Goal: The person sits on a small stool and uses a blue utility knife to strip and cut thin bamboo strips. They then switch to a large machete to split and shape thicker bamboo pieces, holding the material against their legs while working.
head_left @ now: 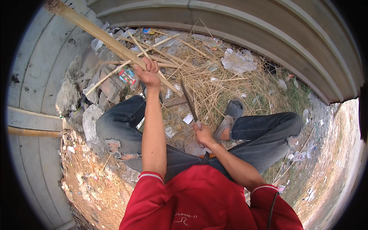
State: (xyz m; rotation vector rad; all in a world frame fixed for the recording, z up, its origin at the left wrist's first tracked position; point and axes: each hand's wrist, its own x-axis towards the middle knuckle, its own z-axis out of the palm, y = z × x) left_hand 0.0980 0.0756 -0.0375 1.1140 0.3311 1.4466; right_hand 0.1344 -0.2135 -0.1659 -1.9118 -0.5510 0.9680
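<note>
My left hand (148, 76) is closed around a long pale bamboo pole (101, 37), which slants from the upper left down toward the middle. The pole's lower end narrows below my fist, just left of the blade. In my right hand (204, 135), held low near my lap, is the handle of a long dark-bladed machete (188, 100). Its blade points up and away from me, with the tip near the pole's lower end but apart from it. Several thin bamboo strips (163, 43) lie crossed on the ground beyond my left hand.
Grey rocks (69, 96) are heaped at the left beside a panelled wall (36, 69). A corrugated metal sheet (245, 23) curves across the back. Dry straw and shavings (211, 92), a crumpled plastic sheet (238, 61) and litter cover the ground around my bent, jean-clad legs.
</note>
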